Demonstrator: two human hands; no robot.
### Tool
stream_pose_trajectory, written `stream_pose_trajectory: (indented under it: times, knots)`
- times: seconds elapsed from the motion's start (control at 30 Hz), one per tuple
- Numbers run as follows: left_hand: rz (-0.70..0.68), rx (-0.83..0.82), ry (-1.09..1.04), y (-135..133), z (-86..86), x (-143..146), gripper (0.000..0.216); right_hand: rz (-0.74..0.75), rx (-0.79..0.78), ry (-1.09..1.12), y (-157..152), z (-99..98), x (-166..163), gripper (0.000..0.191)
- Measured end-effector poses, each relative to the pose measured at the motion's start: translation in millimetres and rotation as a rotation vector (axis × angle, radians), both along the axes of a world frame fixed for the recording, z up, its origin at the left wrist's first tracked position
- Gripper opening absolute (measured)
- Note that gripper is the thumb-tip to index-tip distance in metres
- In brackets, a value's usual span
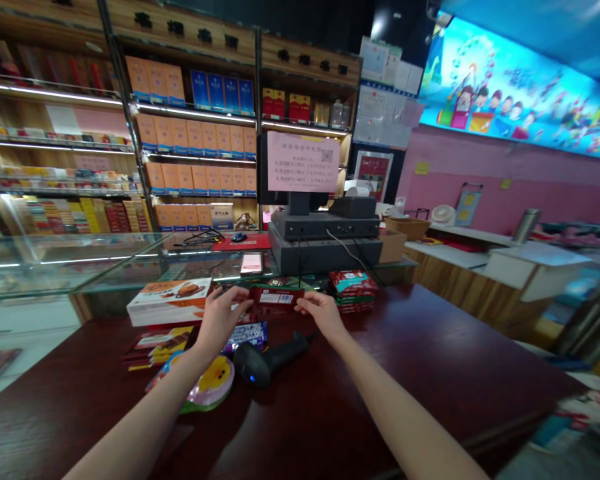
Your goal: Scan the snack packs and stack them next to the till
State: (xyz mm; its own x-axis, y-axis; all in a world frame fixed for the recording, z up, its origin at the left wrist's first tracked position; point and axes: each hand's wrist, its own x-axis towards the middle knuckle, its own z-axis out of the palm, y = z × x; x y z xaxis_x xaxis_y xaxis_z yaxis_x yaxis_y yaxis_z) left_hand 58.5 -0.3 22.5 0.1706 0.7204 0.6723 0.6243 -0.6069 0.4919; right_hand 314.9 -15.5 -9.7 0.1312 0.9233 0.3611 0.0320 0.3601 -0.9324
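Two-handed, pinches the red packet point(277, 309) between left hand point(223, 315) and right hand point(324, 313) near the surface's far edge point(397, 289), seemingly displaying its label point(271, 299), probably needing steadiness next.

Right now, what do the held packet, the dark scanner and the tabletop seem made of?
The packet: probably plastic film or foil, going by its thin, flat, printed wrapper; finish unclear. The scanner: likely moulded plastic, fairly matte, judging by its smooth, dark, curved body. The tabletop: perhaps varnished wood or laminate, reddish-brown and glossy, since it reflects light.
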Motion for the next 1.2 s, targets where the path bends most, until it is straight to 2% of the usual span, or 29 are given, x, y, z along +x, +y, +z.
stream_pose_trajectory:
  times: [0.1, 0.4, 0.67, 0.8, 1.0, 1.2]
  knots:
    - [-0.007, 0.036, 0.053, -0.8, 3.3, 9.5, 0.011, 0.008, 0.005, 0.019, -2.0, 1.8, 13.1, 0.025]
    - [-0.087, 0.047, 0.159, -0.7, 10.5, 46.2, 0.013, -0.018, 0.032, -0.135, -11.9, 4.8, 64.3, 0.027]
    - [-0.177, 0.071, 0.201, 7.1, 14.8, 90.8, 0.015, -0.184, 0.055, -0.375, -36.3, 25.9, 113.4, 0.034]
    - [-0.204, 0.087, 0.238, 11.9, 16.8, 115.8, 0.015, -0.166, 0.035, -0.337, -40.9, 32.1, 135.6, 0.039]
    - [-0.222, 0.120, 0.277, 20.9, 17.9, 154.8, 0.014, -0.035, -0.022, -0.172, -32.8, 29.6, 170.2, 0.042]
    - [-0.240, 0.127, 0.293, 39.0, 19.4, 191.4, 0.012, -0.112, 0.004, -0.212, -14.1, 23.4, 204.6, 0.038]
